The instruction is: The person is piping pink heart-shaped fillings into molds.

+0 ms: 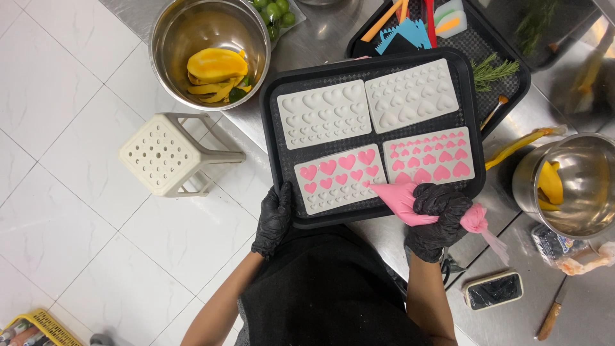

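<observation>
Right hand point(438, 221), black-gloved, closed around a pink piping bag point(410, 200); the twisted tail of the bag sticks out past the hand toward the counter's near side. Bag tip rests at the near right corner of the lower-left heart mould point(339, 179), over one of its small cavities. Left hand point(274, 219), also black-gloved, grips the near left edge of the black tray point(277, 128), fingers curled over the rim.

Tray carries four white silicone heart moulds, two by two. Lower-left mould: most hearts filled pink, a few small ones along its near edge unfilled. Lower-right mould point(429, 156): all visible hearts filled pink. Both far moulds, upper-left point(324, 113) and upper-right point(411, 95), unfilled.

Tray sits on a steel counter point(397, 240), overhanging its left edge. Second black tray point(506, 48) lies partly under the far right corner, holding scrapers and rosemary sprigs point(493, 69). Steel bowl point(210, 52) with mango peel at the far left; another steel bowl point(572, 186) at the right edge. Phone point(492, 290) near the front. White plastic stool point(176, 154) on the tiled floor.
</observation>
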